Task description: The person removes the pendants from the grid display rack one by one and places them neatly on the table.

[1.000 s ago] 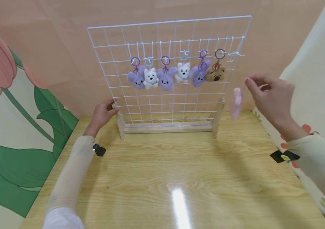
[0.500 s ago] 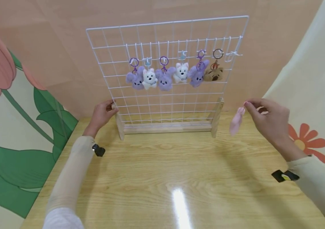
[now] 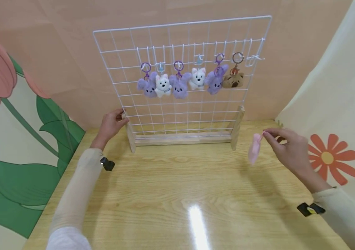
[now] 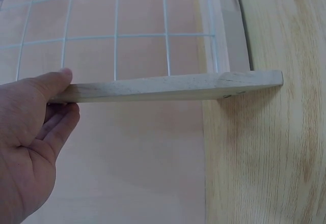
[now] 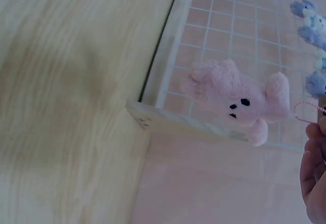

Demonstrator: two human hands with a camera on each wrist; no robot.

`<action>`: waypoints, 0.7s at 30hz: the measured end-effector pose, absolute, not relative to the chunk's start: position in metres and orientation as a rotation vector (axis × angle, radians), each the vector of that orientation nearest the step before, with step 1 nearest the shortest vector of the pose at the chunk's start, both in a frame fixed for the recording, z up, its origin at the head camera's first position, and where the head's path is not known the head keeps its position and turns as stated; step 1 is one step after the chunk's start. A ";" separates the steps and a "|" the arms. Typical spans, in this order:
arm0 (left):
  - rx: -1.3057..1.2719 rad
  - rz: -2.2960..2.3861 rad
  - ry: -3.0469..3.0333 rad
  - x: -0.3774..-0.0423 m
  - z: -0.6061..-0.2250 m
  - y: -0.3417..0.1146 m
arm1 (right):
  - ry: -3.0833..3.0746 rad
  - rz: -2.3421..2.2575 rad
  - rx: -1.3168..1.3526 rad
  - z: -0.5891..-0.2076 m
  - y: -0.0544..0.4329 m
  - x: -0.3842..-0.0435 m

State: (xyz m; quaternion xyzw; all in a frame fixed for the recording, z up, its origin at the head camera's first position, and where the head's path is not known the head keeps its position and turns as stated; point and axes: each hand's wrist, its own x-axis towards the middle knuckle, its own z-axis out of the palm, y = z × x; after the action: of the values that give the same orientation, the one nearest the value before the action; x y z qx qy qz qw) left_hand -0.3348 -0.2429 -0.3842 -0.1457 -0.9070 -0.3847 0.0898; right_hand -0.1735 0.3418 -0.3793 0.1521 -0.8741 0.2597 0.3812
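Note:
My right hand [image 3: 290,149] pinches the pink bead chain [image 5: 305,113] of a pink plush keychain [image 3: 254,148], which dangles over the table right of the rack. Its small black eyes and round ears show in the right wrist view. At the rack's left side my left hand [image 3: 111,124] grips the top of the wooden upright [image 4: 153,87] between thumb and fingers. On the white wire grid rack [image 3: 182,25] hang purple plush keychains [image 3: 180,86], white dog keychains [image 3: 163,85] and one brown bear keychain [image 3: 233,81].
White hooks line one grid wire; the rightmost hook [image 3: 254,58] bears no keychain. The rack's wooden base [image 3: 183,139] stands on the wood-grain table [image 3: 152,194]. Floral cloth [image 3: 333,104] borders the table's right side, and a tulip-print panel [image 3: 15,146] its left.
My right hand has moved down beside the rack, lowering the pink plush keychain from near the grid's right edge toward the table. My left hand has stayed on the upright.

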 end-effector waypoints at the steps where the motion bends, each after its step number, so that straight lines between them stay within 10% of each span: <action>1: -0.432 -1.148 -2.695 -0.334 -0.384 -0.243 | -2.233 0.660 0.399 -0.383 0.343 -0.173; 21: -0.433 -1.170 -2.690 -0.334 -0.383 -0.241 | -2.299 0.648 0.474 -0.442 0.356 -0.150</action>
State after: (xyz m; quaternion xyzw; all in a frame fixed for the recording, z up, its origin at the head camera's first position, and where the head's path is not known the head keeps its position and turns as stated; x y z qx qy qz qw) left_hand -0.3340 -0.2411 -0.3834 -0.1453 -0.9037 -0.3930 0.0882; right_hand -0.1504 0.3561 -0.4417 0.1826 -0.8858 0.2496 0.3461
